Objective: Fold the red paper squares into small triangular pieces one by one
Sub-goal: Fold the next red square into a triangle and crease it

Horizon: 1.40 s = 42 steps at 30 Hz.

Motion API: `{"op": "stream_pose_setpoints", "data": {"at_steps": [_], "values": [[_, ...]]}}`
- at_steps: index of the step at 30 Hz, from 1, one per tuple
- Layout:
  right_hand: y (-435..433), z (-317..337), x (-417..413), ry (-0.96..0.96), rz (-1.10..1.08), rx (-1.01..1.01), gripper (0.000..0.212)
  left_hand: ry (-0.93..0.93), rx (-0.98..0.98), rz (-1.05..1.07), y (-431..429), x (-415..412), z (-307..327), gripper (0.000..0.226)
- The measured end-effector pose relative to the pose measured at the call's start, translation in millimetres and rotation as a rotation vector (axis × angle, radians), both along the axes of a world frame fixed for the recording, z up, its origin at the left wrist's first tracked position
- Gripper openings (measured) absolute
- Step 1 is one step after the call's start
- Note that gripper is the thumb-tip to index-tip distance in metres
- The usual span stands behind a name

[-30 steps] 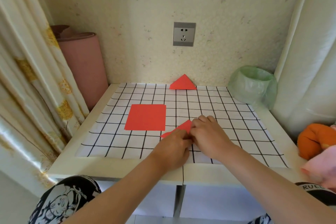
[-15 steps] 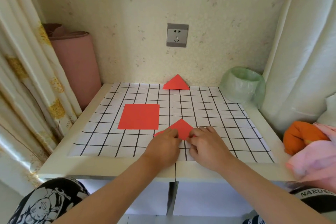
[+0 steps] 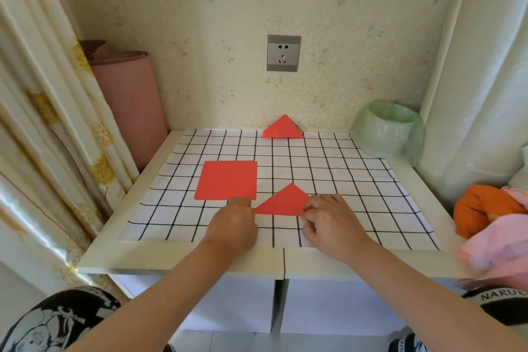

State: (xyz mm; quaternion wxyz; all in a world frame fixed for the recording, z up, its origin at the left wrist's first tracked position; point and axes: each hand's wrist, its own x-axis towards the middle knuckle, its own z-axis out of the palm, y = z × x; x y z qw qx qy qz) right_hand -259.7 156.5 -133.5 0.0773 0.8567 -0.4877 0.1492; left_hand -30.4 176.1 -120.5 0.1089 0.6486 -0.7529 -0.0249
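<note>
Both hands had drawn apart since half a second before, uncovering the folded triangle (image 3: pixel 281 201), which now lay flat in the lower centre of the frame with its point toward the wall. The right hand (image 3: pixel 328 223) had its fingers curled in and appeared to pinch the triangle's right corner. The left hand (image 3: pixel 237 223) sat knuckles-up at the left tip, fingers bent down; whether it pinched or only pressed could not be told. By the look of it, the step in hand was the next halving of this piece: one corner would need to be carried across to meet the other, edges matched, then the crease pressed down hard. One flat red square (image 3: pixel 227 180) waited just left of centre, nearly touching the left knuckles, and a finished triangle (image 3: pixel 283 128) leaned at the foot of the wall, upper centre. The paper was thin, matte and crisp-edged, likely to hold a sharp crease. Beneath it lay a smooth white sheet (image 3: pixel 357 180) ruled in black squares, on a white table (image 3: pixel 183 261). A bin (image 3: pixel 388 134) lined with crinkled translucent green film stood at the right.
</note>
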Motion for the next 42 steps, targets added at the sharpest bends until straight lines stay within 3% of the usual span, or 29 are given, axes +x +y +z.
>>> {"op": "stream_pose_setpoints", "data": {"at_steps": [6, 9, 13, 16, 18, 27, 34, 42], "values": [[0.5, -1.8, 2.1, 0.005, -0.018, -0.012, 0.036, -0.029, 0.063, 0.049, 6.4, 5.2, 1.4, 0.026], [0.7, -1.4, 2.9, 0.0, -0.025, -0.007, 0.037, -0.065, -0.03, 0.088, 7.7, 1.8, 5.1, 0.022], [0.9, 0.1, 6.0, 0.028, -0.04, 0.004, 0.037, 0.056, -0.24, -0.172, -1.5, -8.4, -1.5, 0.045], [3.0, 1.5, 6.2, 0.068, -0.037, -0.007, 0.038, 0.117, -0.1, -0.394, 1.6, -26.1, -5.1, 0.046], [4.4, 1.5, 6.3, 0.091, -0.022, -0.016, 0.039, 0.121, 0.003, -0.382, 2.2, -33.0, -10.3, 0.044], [11.4, 0.5, 5.4, 0.074, 0.003, -0.029, 0.039, 0.012, -0.162, -0.394, -1.3, -41.1, -21.9, 0.044], [18.5, 3.7, -7.0, 0.107, -0.184, -0.011, 0.044, -0.142, -0.064, -0.34, 1.1, -53.6, -8.6, 0.066], [22.6, 9.9, -22.9, 0.19, -0.319, 0.046, 0.03, -0.313, 0.012, -0.339, -5.3, -72.0, -0.8, 0.067]]}}
